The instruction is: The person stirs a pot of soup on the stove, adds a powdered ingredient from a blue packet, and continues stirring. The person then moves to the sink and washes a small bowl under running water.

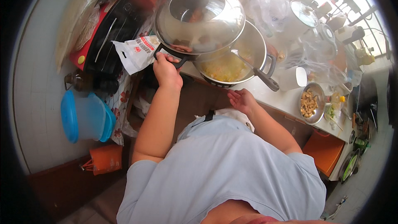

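My left hand (168,71) grips a black side handle that juts from below the rim of a domed metal lid with a glass window (199,40). The lid is raised and covers the left part of a large steel pot (259,37), where steam rises. Yellowish food in liquid (227,68) shows in the pot. A metal utensil with a grey handle (266,79) rests across the pot's right rim. My right hand (242,99) is held palm up with fingers a little apart, holding nothing, just in front of the counter edge below the pot.
A metal plate of browned food pieces (312,102), a white plastic cup (295,77), plastic bags (269,6) and a lidded white pot (303,15) stand on the counter to the right. On the left are a white printed packet (136,53), a black and red appliance (107,37) and blue-lidded containers (88,118).
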Demonstrator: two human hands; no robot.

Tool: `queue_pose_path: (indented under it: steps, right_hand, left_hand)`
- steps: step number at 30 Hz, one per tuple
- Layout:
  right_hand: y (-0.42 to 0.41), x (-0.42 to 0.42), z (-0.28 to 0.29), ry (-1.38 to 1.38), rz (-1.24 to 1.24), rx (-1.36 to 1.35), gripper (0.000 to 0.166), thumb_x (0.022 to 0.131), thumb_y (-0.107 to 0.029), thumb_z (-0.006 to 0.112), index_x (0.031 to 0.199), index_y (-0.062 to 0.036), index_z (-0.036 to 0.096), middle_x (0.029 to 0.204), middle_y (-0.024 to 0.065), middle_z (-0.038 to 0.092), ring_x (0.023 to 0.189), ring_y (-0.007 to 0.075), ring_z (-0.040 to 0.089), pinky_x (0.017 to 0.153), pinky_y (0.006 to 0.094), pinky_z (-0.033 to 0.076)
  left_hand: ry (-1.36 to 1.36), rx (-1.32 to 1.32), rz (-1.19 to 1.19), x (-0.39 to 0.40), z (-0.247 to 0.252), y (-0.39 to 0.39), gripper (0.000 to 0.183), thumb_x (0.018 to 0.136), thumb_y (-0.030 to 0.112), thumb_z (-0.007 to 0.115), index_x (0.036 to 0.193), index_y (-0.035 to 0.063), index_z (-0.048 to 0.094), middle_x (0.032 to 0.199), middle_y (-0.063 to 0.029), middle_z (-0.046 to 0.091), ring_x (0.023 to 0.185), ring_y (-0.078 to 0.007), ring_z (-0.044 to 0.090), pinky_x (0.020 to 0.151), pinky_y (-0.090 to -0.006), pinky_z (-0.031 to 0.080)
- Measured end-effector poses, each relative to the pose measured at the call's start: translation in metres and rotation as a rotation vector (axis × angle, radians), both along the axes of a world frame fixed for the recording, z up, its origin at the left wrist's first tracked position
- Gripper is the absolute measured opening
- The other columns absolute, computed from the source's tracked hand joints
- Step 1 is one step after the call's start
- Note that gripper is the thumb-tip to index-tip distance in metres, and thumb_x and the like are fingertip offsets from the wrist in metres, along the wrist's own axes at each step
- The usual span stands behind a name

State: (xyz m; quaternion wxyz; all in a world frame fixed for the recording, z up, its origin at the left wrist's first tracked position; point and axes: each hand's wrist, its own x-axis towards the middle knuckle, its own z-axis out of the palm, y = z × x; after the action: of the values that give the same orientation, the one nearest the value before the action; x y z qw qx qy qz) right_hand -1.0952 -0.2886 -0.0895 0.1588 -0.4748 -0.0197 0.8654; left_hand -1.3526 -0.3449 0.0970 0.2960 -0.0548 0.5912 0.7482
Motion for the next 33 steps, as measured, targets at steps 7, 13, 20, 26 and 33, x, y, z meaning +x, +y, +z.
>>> queue_pose_path:
  steps: [7,13,20,26,33]
  right_hand:
    - [-0.004,0.046,0.013,-0.058,-0.085,0.041,0.037,0.087,-0.017,0.041,0.12,-0.0007,0.042,0.114,0.011,0.056,0.086,0.0204,0.055,0.073,0.0325,0.044]
    - [0.001,0.07,0.019,-0.107,-0.117,0.094,0.031,0.088,-0.017,0.043,0.115,-0.0024,0.044,0.107,0.011,0.059,0.077,0.0185,0.056,0.066,0.0308,0.045]
    - [-0.001,0.091,0.035,-0.128,-0.212,0.089,0.023,0.088,-0.015,0.046,0.108,-0.0039,0.048,0.096,0.0094,0.063,0.072,0.0179,0.057,0.061,0.0299,0.046]
    - [-0.002,0.119,0.04,-0.174,-0.223,0.114,0.023,0.09,-0.019,0.045,0.108,-0.0052,0.05,0.095,0.0091,0.063,0.071,0.017,0.057,0.062,0.0294,0.046]
    - [-0.004,0.142,0.081,-0.306,-0.239,0.168,0.023,0.091,-0.019,0.042,0.109,-0.0061,0.049,0.094,0.0065,0.062,0.071,0.0134,0.056,0.062,0.0274,0.046]
  left_hand:
    - [-0.001,0.012,-0.107,0.011,-0.005,0.016,0.022,0.095,0.032,0.038,0.086,0.0131,0.044,0.072,0.0007,0.049,0.069,-0.0147,0.051,0.068,-0.0398,0.04]
    - [-0.04,0.088,-0.139,0.018,-0.018,0.025,0.02,0.093,0.031,0.044,0.089,0.0121,0.044,0.074,-0.0001,0.051,0.065,-0.0152,0.057,0.053,-0.0306,0.042]
    - [-0.093,0.154,-0.227,0.01,-0.02,0.023,0.022,0.09,0.033,0.052,0.086,0.0124,0.048,0.075,-0.0012,0.053,0.064,-0.0169,0.058,0.049,-0.0279,0.043]
    - [-0.131,0.098,-0.248,0.002,-0.025,0.02,0.035,0.087,0.048,0.053,0.089,0.0126,0.05,0.078,-0.0012,0.052,0.071,-0.0162,0.054,0.054,-0.0283,0.041]
    - [-0.084,0.076,-0.266,0.01,-0.018,0.019,0.053,0.084,0.06,0.05,0.102,0.0103,0.047,0.085,-0.0013,0.052,0.077,-0.0173,0.053,0.059,-0.0286,0.04]
